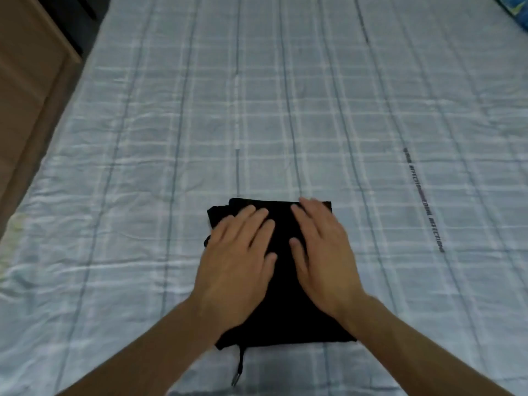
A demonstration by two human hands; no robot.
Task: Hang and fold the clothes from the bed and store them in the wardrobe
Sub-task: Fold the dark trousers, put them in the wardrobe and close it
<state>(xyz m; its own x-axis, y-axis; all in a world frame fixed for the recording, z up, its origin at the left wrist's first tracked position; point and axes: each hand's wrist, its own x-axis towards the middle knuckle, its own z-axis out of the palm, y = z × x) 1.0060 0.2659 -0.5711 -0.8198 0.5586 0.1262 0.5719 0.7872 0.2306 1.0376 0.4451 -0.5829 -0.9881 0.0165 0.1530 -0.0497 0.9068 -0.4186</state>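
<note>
Both hands flat on a folded black garment (pixel 281 281) on the bed (pixel 285 110).

The left hand (pixel 237 261) covers the garment's left half, fingers straight, slightly spread, tips short of the far edge; the right hand (pixel 320 258) covers the right half, fingers straight and together, tips at the far edge; bare fabric shows between the hands; a drawcord (pixel 239 365) trails from the near edge onto the bed.

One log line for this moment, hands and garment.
left hand: flat on black folded garment | right hand: flat on it | garment on bed | drawstring sticks out near edge
</note>
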